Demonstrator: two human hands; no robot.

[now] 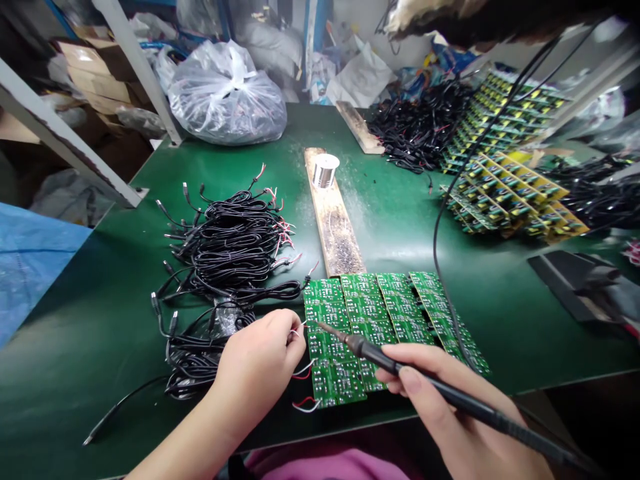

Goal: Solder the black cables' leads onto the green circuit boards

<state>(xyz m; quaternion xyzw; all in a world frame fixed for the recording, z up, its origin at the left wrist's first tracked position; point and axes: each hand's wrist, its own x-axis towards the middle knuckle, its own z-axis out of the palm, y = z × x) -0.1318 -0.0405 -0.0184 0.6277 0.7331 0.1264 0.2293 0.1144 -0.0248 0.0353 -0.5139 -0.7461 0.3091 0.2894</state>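
My right hand (440, 393) is closed around a black soldering iron (380, 355), its tip over the left column of green circuit boards (333, 347). Pinched in my left hand (267, 357) is a thin white wire (301, 325), its end close to the iron's tip at the boards' left edge. Whether that end touches the board, I cannot tell. Lower on the same edge, red and white wires (306, 404) stick out from the boards. Black cables (190, 367) with barrel plugs lie beside and partly behind my left hand.
A bundle of black cables (235, 240) lies at the left. Beyond the boards, a solder spool (325, 171) stands on a scorched wooden plank (337, 230). Stacked circuit boards (510, 193) and a black stand (585, 287) are at right. The iron's cord (436, 233) hangs across the boards.
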